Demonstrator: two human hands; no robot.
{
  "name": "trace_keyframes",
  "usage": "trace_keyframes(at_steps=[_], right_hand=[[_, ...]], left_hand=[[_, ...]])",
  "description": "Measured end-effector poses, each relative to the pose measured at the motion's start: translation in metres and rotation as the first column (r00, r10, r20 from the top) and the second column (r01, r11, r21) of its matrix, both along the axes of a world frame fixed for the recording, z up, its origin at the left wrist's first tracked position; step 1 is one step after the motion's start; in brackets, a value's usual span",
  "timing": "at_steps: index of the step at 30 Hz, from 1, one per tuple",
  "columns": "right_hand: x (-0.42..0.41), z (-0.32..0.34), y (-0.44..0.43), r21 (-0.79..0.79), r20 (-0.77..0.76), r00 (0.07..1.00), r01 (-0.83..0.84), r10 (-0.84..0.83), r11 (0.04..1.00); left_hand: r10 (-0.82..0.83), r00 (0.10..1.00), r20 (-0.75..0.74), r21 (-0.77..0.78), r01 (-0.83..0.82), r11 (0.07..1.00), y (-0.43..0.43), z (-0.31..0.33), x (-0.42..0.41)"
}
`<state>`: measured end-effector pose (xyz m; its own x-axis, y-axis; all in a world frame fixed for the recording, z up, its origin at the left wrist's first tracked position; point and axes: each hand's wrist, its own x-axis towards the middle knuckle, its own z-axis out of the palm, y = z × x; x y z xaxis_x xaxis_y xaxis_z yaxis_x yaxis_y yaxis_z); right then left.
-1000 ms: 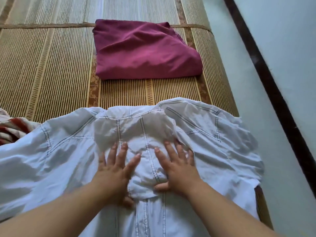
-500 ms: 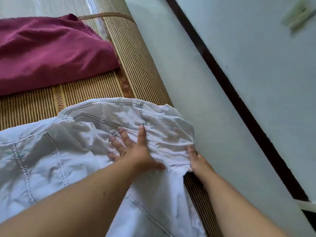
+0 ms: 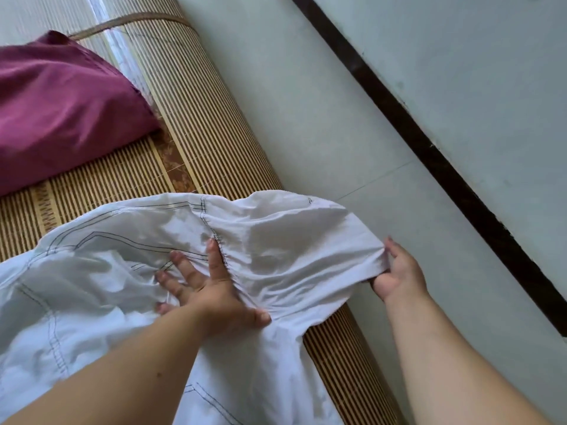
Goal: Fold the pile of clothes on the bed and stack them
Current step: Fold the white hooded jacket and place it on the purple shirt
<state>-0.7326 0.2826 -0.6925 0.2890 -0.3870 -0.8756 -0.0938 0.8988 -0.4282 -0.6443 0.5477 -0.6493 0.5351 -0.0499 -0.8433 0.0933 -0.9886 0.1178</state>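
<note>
A white garment with dark stitching lies spread over the bamboo mat of the bed. My left hand presses flat on it, fingers spread, near the shoulder seam. My right hand grips the end of its sleeve and holds it stretched out past the bed's right edge, above the floor. A folded maroon garment rests farther back on the mat at the left.
The mat's edge runs diagonally from top centre to bottom right. Beyond it lies pale tiled floor, then a dark skirting strip and a light wall.
The view has swung right. My right hand has taken the sleeve end and drawn it out over the bed's edge; my left hand has shifted right and stays flat on the garment.
</note>
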Motion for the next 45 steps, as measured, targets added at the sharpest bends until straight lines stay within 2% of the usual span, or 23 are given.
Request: trace_keyframes(at_steps=[3, 6, 8, 12, 14, 22, 27, 29, 32, 34, 35, 37, 38, 40, 42, 45], right_hand=[[-0.002, 0.016, -0.025, -0.045, 0.069, 0.992, 0.113, -0.109, 0.993], [-0.009, 0.028, -0.052, -0.168, 0.029, 0.972, 0.233, -0.231, 0.958], [-0.017, 0.039, -0.069, -0.25, 0.008, 0.971, 0.234, -0.24, 0.94], [-0.029, 0.064, -0.097, -0.285, 0.05, 0.999, 0.001, 0.014, 0.958], [-0.032, 0.081, -0.109, -0.336, 0.076, 0.993, -0.056, 0.087, 0.94], [-0.034, 0.12, -0.125, -0.383, 0.065, 0.98, -0.152, 0.19, 0.911], [-0.026, 0.147, -0.108, -0.491, 0.082, 0.962, -0.187, 0.259, 0.851], [-0.022, 0.165, -0.091, -0.537, 0.104, 0.955, -0.18, 0.277, 0.824], [-0.012, 0.198, -0.048, -0.674, 0.125, 0.936, -0.163, 0.329, 0.72], [-0.005, 0.223, -0.002, -0.731, 0.107, 0.904, -0.21, 0.414, 0.649], [-0.003, 0.232, 0.022, -0.758, 0.069, 0.884, -0.255, 0.463, 0.6], [0.003, 0.247, 0.078, -0.799, -0.041, 0.821, -0.369, 0.57, 0.474], [0.006, 0.252, 0.108, -0.808, -0.091, 0.78, -0.421, 0.619, 0.413], [0.01, 0.257, 0.163, -0.809, -0.132, 0.69, -0.49, 0.712, 0.325], [0.013, 0.257, 0.211, -0.773, -0.086, 0.617, -0.536, 0.782, 0.338], [0.014, 0.253, 0.266, -0.616, 0.127, 0.548, -0.61, 0.827, 0.499]], left_hand=[[-0.015, 1.0, -0.005, -0.022, 0.015, 1.0, -0.001, 0.002, -0.001], [-0.014, 1.0, 0.007, -0.038, 0.015, 0.999, -0.002, 0.004, -0.002], [-0.014, 1.0, 0.024, -0.052, 0.016, 0.999, -0.002, 0.003, -0.003], [-0.007, 0.998, 0.061, -0.068, 0.011, 0.998, -0.001, 0.002, -0.005], [-0.008, 0.996, 0.093, -0.07, 0.014, 0.997, 0.0, 0.001, -0.007], [0.004, 0.984, 0.18, -0.072, 0.009, 0.997, 0.003, -0.006, -0.008], [-0.001, 0.979, 0.202, -0.122, 0.026, 0.992, 0.006, -0.009, -0.009], [0.003, 0.986, 0.17, -0.132, 0.02, 0.991, 0.01, 0.001, -0.005], [0.031, 0.998, 0.055, -0.207, -0.019, 0.978, 0.017, 0.03, 0.007], [0.097, 0.995, -0.022, -0.425, -0.097, 0.9, 0.015, 0.063, 0.011], [0.142, 0.985, -0.1, -0.584, -0.174, 0.793, 0.009, 0.081, 0.009], [0.204, 0.925, -0.319, -0.782, -0.379, 0.494, 0.006, 0.125, 0.003], [0.202, 0.872, -0.447, -0.798, -0.49, 0.35, 0.008, 0.143, 0.0], [0.158, 0.768, -0.62, -0.751, -0.64, 0.162, 0.02, 0.17, -0.003], [0.189, 0.719, -0.669, -0.722, -0.689, 0.066, 0.045, 0.182, -0.002], [0.338, 0.709, -0.619, -0.738, -0.672, 0.057, 0.092, 0.182, 0.0]])
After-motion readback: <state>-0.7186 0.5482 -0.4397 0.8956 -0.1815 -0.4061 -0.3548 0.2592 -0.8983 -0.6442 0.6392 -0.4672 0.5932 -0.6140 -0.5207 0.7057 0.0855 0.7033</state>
